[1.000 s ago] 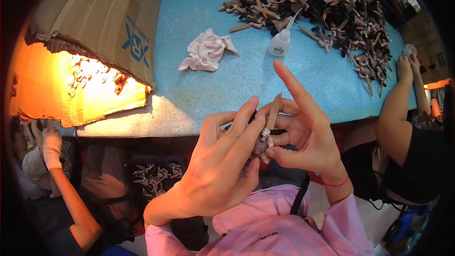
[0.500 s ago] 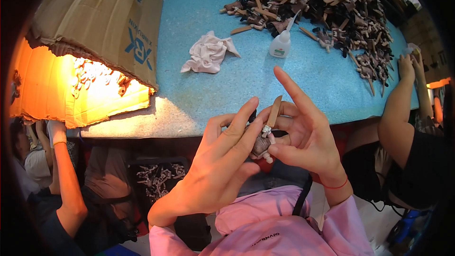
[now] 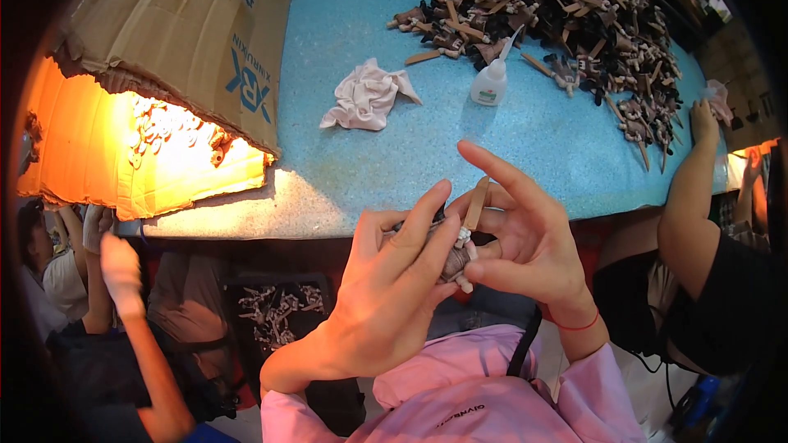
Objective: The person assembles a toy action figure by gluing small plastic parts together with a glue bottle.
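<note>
Blue tabletop (image 3: pixel 377 168) | small figurine (image 3: pixel 456 263) — brown-grey, pale-limbed, tan strip (image 3: pixel 476 205) | grip: left hand (image 3: pixel 379 291), right hand (image 3: pixel 538 258) — clamped on it

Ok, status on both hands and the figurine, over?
Left hand and right hand both on the figurine. Its tan blade points up and away. Left hand hides part of it; dropper bottle and cloth lie beyond.

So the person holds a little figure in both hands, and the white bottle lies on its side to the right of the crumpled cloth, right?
Not quite: in the head view the white bottle stands upright. It is to the right of the crumpled cloth, and the left hand and right hand hold the little figure.
</note>
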`<state>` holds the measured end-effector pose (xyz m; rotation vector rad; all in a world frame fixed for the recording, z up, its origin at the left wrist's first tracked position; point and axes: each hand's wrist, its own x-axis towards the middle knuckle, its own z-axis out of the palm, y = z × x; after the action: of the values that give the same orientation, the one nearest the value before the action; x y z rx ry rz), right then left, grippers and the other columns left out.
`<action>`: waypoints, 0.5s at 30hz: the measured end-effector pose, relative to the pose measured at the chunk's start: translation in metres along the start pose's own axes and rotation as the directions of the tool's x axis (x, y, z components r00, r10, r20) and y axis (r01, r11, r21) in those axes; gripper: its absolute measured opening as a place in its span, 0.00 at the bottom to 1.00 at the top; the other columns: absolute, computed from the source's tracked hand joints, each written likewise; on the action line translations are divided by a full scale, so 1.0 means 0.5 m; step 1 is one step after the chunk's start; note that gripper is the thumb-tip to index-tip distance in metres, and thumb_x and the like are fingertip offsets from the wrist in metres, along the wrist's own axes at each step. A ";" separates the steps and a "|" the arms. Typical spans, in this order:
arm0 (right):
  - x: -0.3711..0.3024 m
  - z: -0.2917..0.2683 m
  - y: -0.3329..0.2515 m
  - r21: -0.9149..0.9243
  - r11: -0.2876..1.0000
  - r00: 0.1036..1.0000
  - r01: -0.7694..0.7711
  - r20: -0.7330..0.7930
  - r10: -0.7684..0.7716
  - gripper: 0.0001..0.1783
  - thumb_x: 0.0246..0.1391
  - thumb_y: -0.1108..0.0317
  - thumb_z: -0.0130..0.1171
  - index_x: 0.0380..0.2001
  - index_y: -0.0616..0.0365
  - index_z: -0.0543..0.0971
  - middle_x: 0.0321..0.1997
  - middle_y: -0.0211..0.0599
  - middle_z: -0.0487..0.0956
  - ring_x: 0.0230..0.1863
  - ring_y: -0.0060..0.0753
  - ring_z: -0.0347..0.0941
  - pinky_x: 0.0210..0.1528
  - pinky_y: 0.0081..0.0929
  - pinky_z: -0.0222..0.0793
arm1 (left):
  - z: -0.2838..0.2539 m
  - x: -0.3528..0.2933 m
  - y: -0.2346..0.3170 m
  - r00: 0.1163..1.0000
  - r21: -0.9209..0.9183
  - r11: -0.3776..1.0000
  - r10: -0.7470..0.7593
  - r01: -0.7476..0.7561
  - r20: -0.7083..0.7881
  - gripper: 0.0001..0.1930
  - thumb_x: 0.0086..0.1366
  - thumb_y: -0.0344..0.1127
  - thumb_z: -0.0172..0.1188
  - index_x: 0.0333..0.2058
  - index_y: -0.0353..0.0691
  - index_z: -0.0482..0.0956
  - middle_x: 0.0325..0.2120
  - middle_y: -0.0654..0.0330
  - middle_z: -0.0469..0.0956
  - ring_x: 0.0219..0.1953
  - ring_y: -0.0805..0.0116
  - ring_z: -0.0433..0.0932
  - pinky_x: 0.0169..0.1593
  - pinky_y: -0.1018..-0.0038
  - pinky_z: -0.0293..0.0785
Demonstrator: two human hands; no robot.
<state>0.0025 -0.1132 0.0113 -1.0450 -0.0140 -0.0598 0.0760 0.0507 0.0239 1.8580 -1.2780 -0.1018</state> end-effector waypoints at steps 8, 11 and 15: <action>-0.001 -0.006 0.004 -0.202 0.976 0.966 0.075 -0.228 -0.122 0.45 0.44 0.74 0.59 0.62 0.63 0.46 0.53 0.50 0.65 0.49 0.39 0.68 0.42 0.29 0.73 | 0.006 -0.011 -0.029 0.956 -0.741 0.644 -0.295 0.190 -0.011 0.24 0.54 0.21 0.56 0.52 0.26 0.64 0.55 0.42 0.59 0.50 0.55 0.67 0.48 0.65 0.68; -0.015 -0.013 0.014 -0.215 0.967 0.961 0.138 -0.206 -0.182 0.43 0.47 0.69 0.59 0.62 0.62 0.48 0.55 0.52 0.63 0.50 0.39 0.68 0.45 0.30 0.72 | 0.020 -0.024 -0.040 0.950 -0.914 0.363 -0.306 0.183 0.068 0.22 0.64 0.33 0.48 0.53 0.26 0.61 0.56 0.44 0.58 0.53 0.56 0.66 0.51 0.65 0.67; -0.008 0.013 0.028 -0.306 0.936 0.946 0.171 -0.215 -0.243 0.33 0.43 0.76 0.60 0.56 0.61 0.62 0.53 0.44 0.68 0.47 0.31 0.70 0.45 0.25 0.69 | 0.039 -0.033 -0.035 0.922 -0.977 -0.039 -0.325 0.210 0.211 0.26 0.66 0.43 0.44 0.54 0.27 0.58 0.52 0.46 0.63 0.51 0.53 0.67 0.51 0.60 0.67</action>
<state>-0.0006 -0.1002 0.0022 -1.3152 0.1157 -0.3974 0.0713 0.0540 -0.0065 0.6762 -0.3485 -0.9248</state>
